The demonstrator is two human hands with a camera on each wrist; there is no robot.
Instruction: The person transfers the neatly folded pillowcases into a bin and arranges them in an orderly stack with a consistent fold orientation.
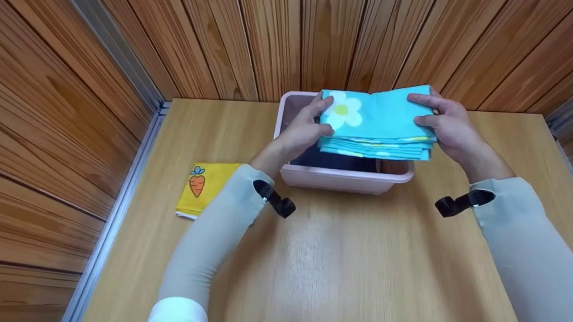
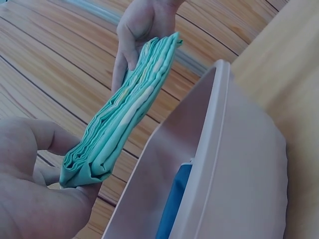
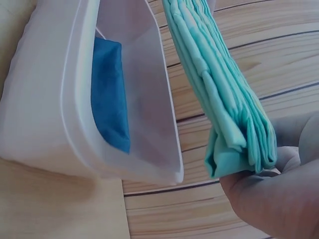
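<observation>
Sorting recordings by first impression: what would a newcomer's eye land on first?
The turquoise cloth with its white flower, held between left hand and right hand above the pink bin. Next, the yellow cloth with its carrot, on the table left of the bin. Wrist views show blue cloth inside.

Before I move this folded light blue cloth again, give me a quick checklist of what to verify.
1. Grip: ok; left hand and right hand hold opposite ends of the light blue cloth.
2. Fold: ok; layers stacked together.
3. Pink bin upright on the table: ok.
4. Bin empty: not ok; a dark blue cloth is inside.
5. Yellow cloth outside the bin: ok.
6. Bin's whole floor: cannot tell; partly hidden.
</observation>
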